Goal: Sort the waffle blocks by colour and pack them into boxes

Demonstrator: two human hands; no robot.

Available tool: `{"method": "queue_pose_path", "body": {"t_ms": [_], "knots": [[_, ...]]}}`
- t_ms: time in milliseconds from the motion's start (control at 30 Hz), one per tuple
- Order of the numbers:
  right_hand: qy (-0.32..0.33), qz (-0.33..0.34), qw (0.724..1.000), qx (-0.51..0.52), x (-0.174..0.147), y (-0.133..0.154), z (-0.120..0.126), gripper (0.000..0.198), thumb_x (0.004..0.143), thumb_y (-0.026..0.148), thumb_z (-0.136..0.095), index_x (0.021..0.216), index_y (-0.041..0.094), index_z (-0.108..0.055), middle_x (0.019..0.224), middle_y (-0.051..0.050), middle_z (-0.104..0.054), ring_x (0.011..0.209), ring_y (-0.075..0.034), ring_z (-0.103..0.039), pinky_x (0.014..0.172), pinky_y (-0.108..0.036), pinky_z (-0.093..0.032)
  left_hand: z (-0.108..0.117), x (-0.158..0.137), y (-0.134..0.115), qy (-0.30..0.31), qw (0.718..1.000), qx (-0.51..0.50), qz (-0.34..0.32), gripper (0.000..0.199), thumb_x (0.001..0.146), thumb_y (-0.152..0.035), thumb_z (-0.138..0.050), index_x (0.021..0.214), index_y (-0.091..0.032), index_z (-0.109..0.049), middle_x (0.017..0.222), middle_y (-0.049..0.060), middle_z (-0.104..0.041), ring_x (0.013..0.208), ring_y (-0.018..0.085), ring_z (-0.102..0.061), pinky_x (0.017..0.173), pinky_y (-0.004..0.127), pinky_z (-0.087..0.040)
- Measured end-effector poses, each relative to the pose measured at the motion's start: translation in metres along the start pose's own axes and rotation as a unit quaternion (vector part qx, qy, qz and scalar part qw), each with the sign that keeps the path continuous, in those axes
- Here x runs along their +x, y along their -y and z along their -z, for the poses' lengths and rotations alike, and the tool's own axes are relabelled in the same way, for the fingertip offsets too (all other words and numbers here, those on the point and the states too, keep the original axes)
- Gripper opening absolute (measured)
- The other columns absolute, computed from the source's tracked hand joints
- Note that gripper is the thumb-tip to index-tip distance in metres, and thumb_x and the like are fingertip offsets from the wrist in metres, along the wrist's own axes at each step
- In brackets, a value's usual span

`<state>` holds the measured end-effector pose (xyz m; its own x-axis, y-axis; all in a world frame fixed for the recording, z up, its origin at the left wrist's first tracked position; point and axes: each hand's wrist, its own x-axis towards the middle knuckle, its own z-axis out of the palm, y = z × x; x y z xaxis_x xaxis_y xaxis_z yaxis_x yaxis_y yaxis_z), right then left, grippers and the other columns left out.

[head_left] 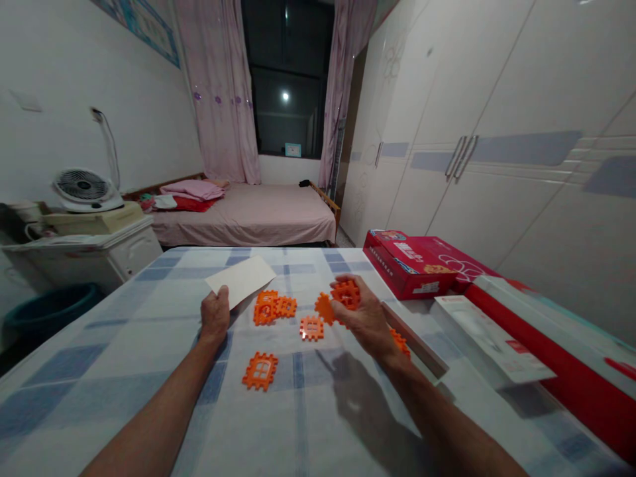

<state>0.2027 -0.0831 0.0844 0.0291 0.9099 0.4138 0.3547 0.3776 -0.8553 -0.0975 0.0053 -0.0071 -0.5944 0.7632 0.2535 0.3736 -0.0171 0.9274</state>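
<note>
My left hand [216, 315] pinches the near edge of a blank white card [243, 278], tilted just above the table. My right hand [365, 318] is closed on orange interlocking plastic tiles [345, 293] with notched edges; how many it grips I cannot tell. One orange square tile [311, 328] lies flat near those fingers. Between the hands sits a small cluster of orange tiles [268, 307], some overlapping. A tile with a window-like cross [261, 371] lies apart, nearer to me. Beneath my right wrist, a shallow open box [420, 344] shows more orange pieces, partly hidden by the arm.
A blue-and-white checked cloth [233, 430] covers the table. Along the right side lie a red box [412, 265], a white printed package [489, 334] and a long red-and-white box [556, 344]. Beyond the table are a bed [268, 215] and wardrobes [477, 218].
</note>
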Motion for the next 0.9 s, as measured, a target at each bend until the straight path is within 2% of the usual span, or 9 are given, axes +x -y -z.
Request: {"method": "queue_pose_path", "body": {"t_ms": [167, 300, 400, 533, 600, 700, 767, 833, 900], "knots": [[-0.041, -0.042, 0.997, -0.058, -0.008, 0.003, 0.073, 0.039, 0.073, 0.030, -0.064, 0.111, 0.022, -0.054, 0.110, -0.006, -0.067, 0.093, -0.019, -0.066, 0.082, -0.034, -0.053, 0.000, 0.000, 0.000, -0.008, 1.000, 0.008, 0.013, 0.032, 0.077, -0.045, -0.047, 0.060, -0.018, -0.053, 0.057, 0.002, -0.054, 0.057, 0.017, -0.050, 0.056, 0.030, -0.044], [0.023, -0.089, 0.983, -0.156, -0.021, -0.012, 0.100, 0.039, 0.077, 0.031, -0.059, 0.115, 0.021, -0.057, 0.111, -0.006, -0.068, 0.097, -0.021, -0.065, 0.088, -0.038, -0.051, 0.000, 0.002, 0.004, -0.018, 1.000, 0.014, 0.005, 0.031, 0.077, -0.043, -0.049, 0.059, -0.019, -0.053, 0.056, 0.002, -0.054, 0.058, 0.017, -0.050, 0.058, 0.030, -0.044], [0.067, -0.108, 0.977, -0.172, -0.033, -0.021, 0.111, 0.034, 0.082, 0.035, -0.052, 0.112, 0.020, -0.060, 0.110, -0.007, -0.068, 0.099, -0.022, -0.065, 0.088, -0.038, -0.051, -0.002, 0.004, 0.008, -0.021, 1.000, 0.002, 0.007, 0.031, 0.077, -0.044, -0.049, 0.060, -0.018, -0.054, 0.057, 0.002, -0.055, 0.058, 0.017, -0.050, 0.059, 0.031, -0.046], [0.055, -0.093, 0.968, -0.226, -0.043, -0.027, 0.117, 0.034, 0.088, 0.034, -0.041, 0.109, 0.019, -0.062, 0.111, -0.009, -0.068, 0.097, -0.022, -0.065, 0.089, -0.039, -0.051, -0.003, 0.003, 0.010, -0.030, 0.999, -0.019, 0.013, 0.029, 0.076, -0.044, -0.051, 0.062, -0.018, -0.056, 0.058, 0.001, -0.054, 0.058, 0.016, -0.050, 0.059, 0.030, -0.047], [0.100, -0.066, 0.960, -0.254, -0.046, -0.027, 0.117, 0.034, 0.089, 0.033, -0.040, 0.111, 0.019, -0.063, 0.118, -0.009, -0.065, 0.107, -0.023, -0.061, 0.097, -0.040, -0.046, -0.002, 0.003, 0.010, -0.024, 0.999, -0.021, 0.008, 0.029, 0.075, -0.043, -0.051, 0.064, -0.018, -0.057, 0.059, 0.002, -0.056, 0.060, 0.017, -0.051, 0.059, 0.030, -0.048], [0.203, -0.029, 0.938, -0.280, -0.049, -0.022, 0.116, 0.034, 0.092, 0.033, -0.039, 0.111, 0.022, -0.065, 0.124, -0.007, -0.063, 0.115, -0.022, -0.056, 0.102, -0.039, -0.042, -0.002, 0.002, 0.010, -0.018, 1.000, -0.023, 0.005, 0.028, 0.075, -0.043, -0.051, 0.065, -0.017, -0.057, 0.061, 0.003, -0.058, 0.060, 0.017, -0.052, 0.060, 0.030, -0.047], [0.239, -0.021, 0.924, -0.298, -0.049, -0.018, 0.116, 0.035, 0.094, 0.033, -0.036, 0.101, 0.022, -0.068, 0.115, -0.007, -0.066, 0.109, -0.022, -0.059, 0.098, -0.038, -0.044, -0.002, 0.002, 0.009, -0.017, 0.999, -0.030, 0.005, 0.028, 0.076, -0.042, -0.050, 0.066, -0.017, -0.057, 0.063, 0.003, -0.059, 0.061, 0.017, -0.053, 0.059, 0.029, -0.047], [0.247, -0.020, 0.917, -0.313, -0.047, -0.018, 0.115, 0.038, 0.095, 0.032, -0.033, 0.089, 0.020, -0.069, 0.103, -0.007, -0.069, 0.100, -0.021, -0.062, 0.093, -0.037, -0.047, -0.002, 0.001, 0.007, -0.016, 1.000, -0.023, 0.005, 0.028, 0.077, -0.042, -0.049, 0.066, -0.017, -0.056, 0.062, 0.004, -0.058, 0.062, 0.018, -0.052, 0.058, 0.028, -0.046], [0.249, -0.014, 0.914, -0.321, -0.041, -0.022, 0.112, 0.039, 0.095, 0.032, -0.034, 0.086, 0.019, -0.069, 0.101, -0.008, -0.070, 0.099, -0.021, -0.062, 0.092, -0.037, -0.047, -0.001, -0.001, 0.003, -0.015, 1.000, -0.006, 0.005, 0.029, 0.077, -0.042, -0.049, 0.065, -0.017, -0.056, 0.061, 0.004, -0.057, 0.061, 0.018, -0.052, 0.058, 0.029, -0.045]]}}
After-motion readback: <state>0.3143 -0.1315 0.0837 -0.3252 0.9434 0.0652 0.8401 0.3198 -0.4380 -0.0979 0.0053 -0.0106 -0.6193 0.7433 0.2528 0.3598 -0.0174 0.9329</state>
